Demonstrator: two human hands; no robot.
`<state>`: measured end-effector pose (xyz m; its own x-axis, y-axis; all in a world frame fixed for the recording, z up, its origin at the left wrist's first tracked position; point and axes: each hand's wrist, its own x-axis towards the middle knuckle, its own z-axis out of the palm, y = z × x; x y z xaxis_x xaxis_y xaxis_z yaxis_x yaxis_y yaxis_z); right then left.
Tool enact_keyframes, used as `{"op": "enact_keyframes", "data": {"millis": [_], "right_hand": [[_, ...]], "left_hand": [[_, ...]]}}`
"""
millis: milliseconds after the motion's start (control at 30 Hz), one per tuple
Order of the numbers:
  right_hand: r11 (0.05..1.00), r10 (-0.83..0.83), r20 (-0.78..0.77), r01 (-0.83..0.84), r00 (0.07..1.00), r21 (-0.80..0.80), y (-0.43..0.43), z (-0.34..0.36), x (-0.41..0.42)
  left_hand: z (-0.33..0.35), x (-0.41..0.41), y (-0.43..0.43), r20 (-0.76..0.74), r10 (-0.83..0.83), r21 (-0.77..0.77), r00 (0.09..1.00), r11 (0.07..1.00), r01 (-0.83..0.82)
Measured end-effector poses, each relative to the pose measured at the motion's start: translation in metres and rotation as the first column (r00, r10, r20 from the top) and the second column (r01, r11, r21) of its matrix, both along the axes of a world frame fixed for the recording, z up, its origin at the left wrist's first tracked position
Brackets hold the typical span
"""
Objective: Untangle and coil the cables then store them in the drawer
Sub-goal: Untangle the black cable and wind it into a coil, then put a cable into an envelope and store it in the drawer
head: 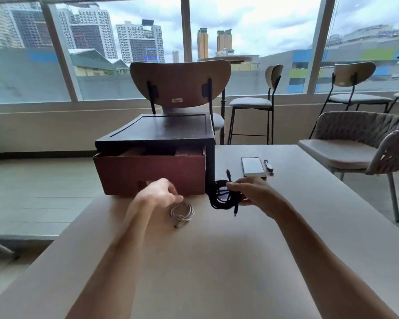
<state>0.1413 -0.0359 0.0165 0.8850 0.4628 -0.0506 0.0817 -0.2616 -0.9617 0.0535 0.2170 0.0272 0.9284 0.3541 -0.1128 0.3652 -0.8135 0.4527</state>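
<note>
My right hand (pixel 253 192) grips a coiled black cable (pixel 221 199) just above the table, its two plug ends sticking up and down from the coil. A coiled white cable (pixel 182 212) lies flat on the table. My left hand (pixel 162 192) hovers just above and left of it with loosely curled fingers, holding nothing. Behind both stands a dark cabinet (pixel 157 130) whose reddish-brown drawer (pixel 148 173) is pulled partly out; what is inside the drawer is hard to make out.
A phone (pixel 252 166) and a small dark object (pixel 269 168) lie on the beige table (pixel 205 261) right of the cabinet. A wooden chair (pixel 180 84) stands behind the cabinet; a woven armchair (pixel 359 143) is at the right, with bar stools along the window.
</note>
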Motion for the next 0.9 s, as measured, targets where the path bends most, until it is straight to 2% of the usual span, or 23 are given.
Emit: {"op": "enact_keyframes", "data": {"millis": [233,333,400,433,500,567,633,700,767,900], "right_hand": [[0.964,-0.035,-0.015,0.030,0.999,-0.263,-0.006,-0.022,0.000],[0.921,-0.009,0.086,0.042,0.996,-0.387,-0.007,-0.022,0.004],[0.925,-0.012,0.246,0.105,0.969,-0.365,-0.001,-0.018,0.007],[0.945,-0.040,0.345,0.149,0.938,-0.293,0.003,-0.014,0.006],[0.971,-0.145,0.528,0.223,0.837,-0.088,0.017,0.002,0.000],[0.978,-0.184,0.637,0.203,0.749,0.044,0.035,0.021,-0.004],[0.992,-0.111,0.710,0.118,0.695,0.040,0.054,0.037,-0.006],[0.998,-0.049,0.742,0.068,0.668,0.005,0.073,0.051,-0.006],[0.998,-0.026,0.737,0.059,0.675,-0.019,0.090,0.060,-0.003],[0.977,0.065,0.731,0.107,0.679,-0.186,0.122,0.059,0.012]], "left_hand": [[-0.030,-0.008,-0.009,0.013,0.038,-0.055,0.999,0.998,-0.037],[-0.021,-0.010,-0.013,-0.044,-0.083,-0.111,0.996,0.991,0.078],[-0.013,-0.011,-0.012,-0.045,-0.117,-0.098,0.992,0.989,0.112],[-0.008,-0.011,-0.010,0.019,-0.093,-0.073,0.996,0.993,0.094],[0.005,-0.008,-0.001,0.299,0.042,-0.024,0.953,0.999,-0.036],[0.025,-0.006,0.014,0.599,0.156,-0.019,0.786,0.983,-0.180],[0.046,-0.004,0.034,0.723,0.203,-0.017,0.660,0.961,-0.276],[0.062,0.001,0.058,0.707,0.257,-0.006,0.659,0.934,-0.358],[0.070,0.005,0.078,0.622,0.315,0.010,0.717,0.912,-0.409],[0.074,0.020,0.099,0.485,0.313,0.046,0.817,0.924,-0.381]]}}
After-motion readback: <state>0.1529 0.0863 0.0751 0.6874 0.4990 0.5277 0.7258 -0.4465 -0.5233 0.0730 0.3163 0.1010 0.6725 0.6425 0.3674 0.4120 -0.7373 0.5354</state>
